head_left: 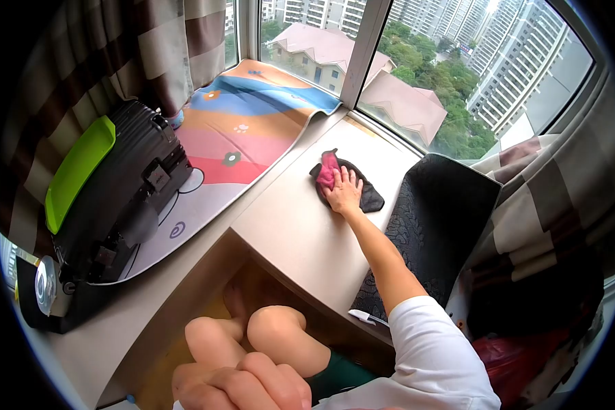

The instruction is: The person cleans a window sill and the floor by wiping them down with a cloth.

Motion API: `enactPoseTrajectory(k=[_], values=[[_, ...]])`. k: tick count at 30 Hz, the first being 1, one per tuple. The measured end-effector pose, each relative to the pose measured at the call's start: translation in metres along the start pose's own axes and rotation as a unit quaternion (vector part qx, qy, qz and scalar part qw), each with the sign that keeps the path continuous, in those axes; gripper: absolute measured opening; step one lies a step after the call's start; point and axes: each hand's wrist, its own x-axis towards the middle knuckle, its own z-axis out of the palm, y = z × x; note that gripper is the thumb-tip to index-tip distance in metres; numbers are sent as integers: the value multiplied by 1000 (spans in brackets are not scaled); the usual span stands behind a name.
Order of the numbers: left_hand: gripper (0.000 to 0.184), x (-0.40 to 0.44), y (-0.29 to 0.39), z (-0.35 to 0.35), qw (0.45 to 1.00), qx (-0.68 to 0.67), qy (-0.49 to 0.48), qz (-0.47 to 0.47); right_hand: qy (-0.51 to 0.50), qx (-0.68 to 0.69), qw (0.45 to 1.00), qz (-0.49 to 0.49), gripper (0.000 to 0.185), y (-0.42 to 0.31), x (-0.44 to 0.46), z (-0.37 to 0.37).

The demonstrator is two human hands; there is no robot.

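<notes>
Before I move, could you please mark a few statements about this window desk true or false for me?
1. The right hand rests on a pink and black cloth. True.
2. The white pen lies on the colourful mat. False: it lies at the desk's front edge, by the black sheet.
3. The colourful mat reaches up to the window. True.
4. The green tray is under the cloth. False: it is against the black suitcase.
5. The right hand's fingers are curled into a fist. False: they are spread over the cloth.
</notes>
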Motion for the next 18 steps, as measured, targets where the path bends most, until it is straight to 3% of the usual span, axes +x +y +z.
enactPoseTrajectory(k=[3, 6, 8, 10, 11, 14, 15, 18], values=[[23, 9, -24, 33, 974, 27, 221, 51, -5, -19, 996, 92, 73, 59, 18, -6], [24, 29, -38, 32, 973, -17, 214, 87, 3, -18, 987, 157, 75, 93, 19, -12], [26, 39, -47, 21, 983, -28, 137, 115, 13, -16, 985, 170, 75, 96, 19, -9], [29, 41, -35, 26, 980, 70, 184, 32, 22, -16, 984, 174, 75, 93, 19, -10], [30, 34, -10, 40, 946, 173, 267, -66, 20, -11, 985, 173, 75, 92, 19, -11], [33, 37, 2, 41, 946, 154, 264, -105, 15, -9, 986, 168, 74, 89, 15, -10], [33, 42, 1, 37, 967, 97, 226, -73, 15, -10, 985, 170, 75, 85, 11, -10], [34, 57, -3, 51, 948, 2, 317, -18, 26, -20, 983, 182, 77, 58, -6, 3]])
